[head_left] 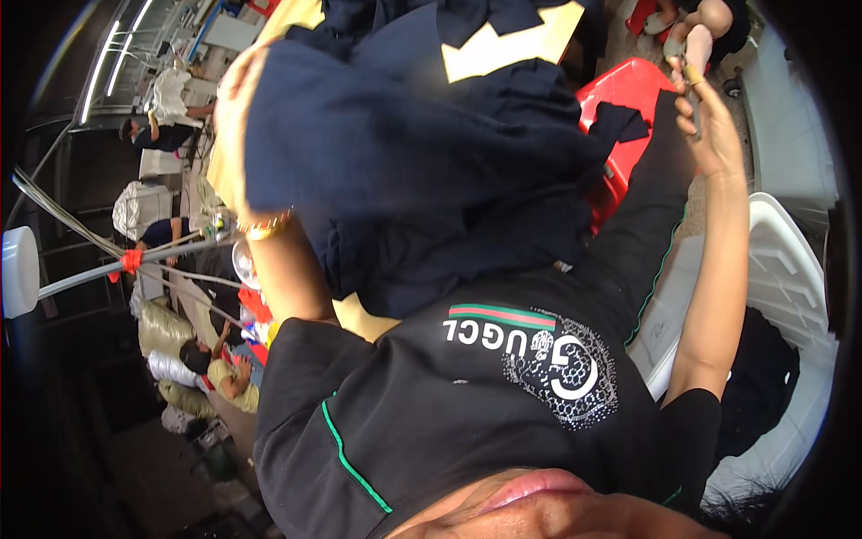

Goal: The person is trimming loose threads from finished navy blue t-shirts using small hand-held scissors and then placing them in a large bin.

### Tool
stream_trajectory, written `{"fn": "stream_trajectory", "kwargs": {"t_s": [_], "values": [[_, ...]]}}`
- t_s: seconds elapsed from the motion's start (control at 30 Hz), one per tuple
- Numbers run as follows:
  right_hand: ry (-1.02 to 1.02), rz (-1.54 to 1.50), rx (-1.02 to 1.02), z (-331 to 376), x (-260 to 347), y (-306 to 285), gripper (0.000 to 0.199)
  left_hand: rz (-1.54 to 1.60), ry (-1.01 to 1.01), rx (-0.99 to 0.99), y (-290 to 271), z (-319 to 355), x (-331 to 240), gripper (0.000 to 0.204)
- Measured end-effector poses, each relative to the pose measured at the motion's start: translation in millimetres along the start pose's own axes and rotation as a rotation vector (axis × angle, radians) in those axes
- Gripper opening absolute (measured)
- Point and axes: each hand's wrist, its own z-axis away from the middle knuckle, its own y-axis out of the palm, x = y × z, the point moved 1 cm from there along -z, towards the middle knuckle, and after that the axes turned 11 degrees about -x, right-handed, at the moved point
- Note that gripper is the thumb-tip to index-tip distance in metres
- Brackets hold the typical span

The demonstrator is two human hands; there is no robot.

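Note:
My left hand (238, 108), with a bracelet at the wrist, grips the edge of a navy cloth piece (341, 135) and holds it raised. The cloth hangs in front of me and partly hides the fingers. More navy cloth (431, 251) drapes down over my lap. Out to the right, my right hand (714, 135) is closed around small grey thread snips (695, 112), held apart from the cloth. A yellow band shows on one of its fingers.
A pale yellow surface (521, 43) lies beneath the dark cloth. On the right are a red plastic stool (620, 85) with a dark scrap (620, 121) and a white plastic chair (786, 234). A person (709, 22) sits at upper right; several work at left near stuffed sacks (166, 328).

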Motion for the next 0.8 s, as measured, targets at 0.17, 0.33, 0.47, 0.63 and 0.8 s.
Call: {"fn": "stream_trajectory", "kwargs": {"t_s": [0.17,0.33,0.47,0.63,0.8], "values": [[0.006,-0.047,0.027,4.8,-2.5,-6.0,0.043,-0.178,-0.246,-0.047,13.5,39.1,76.1,0.043],[0.031,-0.022,0.019,1.9,-9.5,-0.9,0.044,-0.191,-0.058,-0.001,25.9,73.4,81.7,0.033],[0.036,0.038,-0.002,1.0,-8.2,-4.3,0.045,-0.553,0.321,0.085,56.1,84.4,55.2,0.028],[0.044,0.171,-0.166,7.7,-12.2,0.9,0.037,-0.849,0.367,0.137,74.4,55.5,64.9,0.068],[0.053,0.051,-0.145,7.3,-17.5,-4.9,0.035,-0.599,-0.214,0.421,76.0,39.5,63.9,0.037]]}}
